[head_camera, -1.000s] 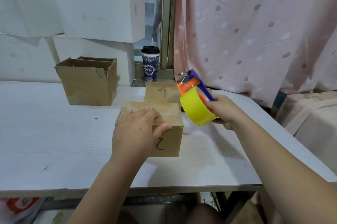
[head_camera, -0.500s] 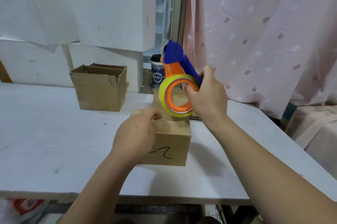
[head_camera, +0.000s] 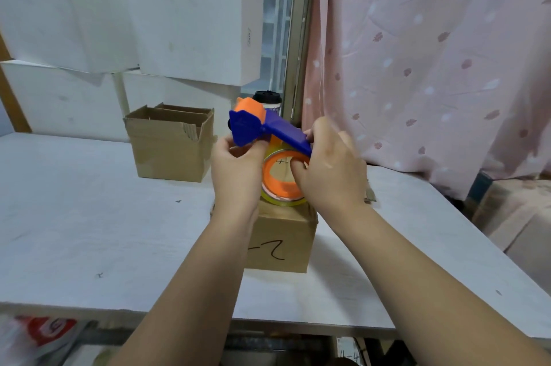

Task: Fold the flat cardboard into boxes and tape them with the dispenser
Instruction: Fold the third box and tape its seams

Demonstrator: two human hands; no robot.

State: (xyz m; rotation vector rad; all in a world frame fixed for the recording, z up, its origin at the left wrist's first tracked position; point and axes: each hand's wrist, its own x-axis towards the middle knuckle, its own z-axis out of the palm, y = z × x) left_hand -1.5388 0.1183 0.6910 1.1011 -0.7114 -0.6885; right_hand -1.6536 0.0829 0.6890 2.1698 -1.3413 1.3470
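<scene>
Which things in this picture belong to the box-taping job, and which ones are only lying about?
Job in hand: tape dispenser, gripped by the left hand and right hand; closed box marked 2; open box farther back.
Lying about: paper cup; white boxes; pink curtain.

head camera looks forward and down, close over the table (head_camera: pixel 89 216)

White table (head_camera: pixel 74 216), pink dotted curtain (head_camera: pixel 432 52), window (head_camera: pixel 277 22) behind.
</scene>
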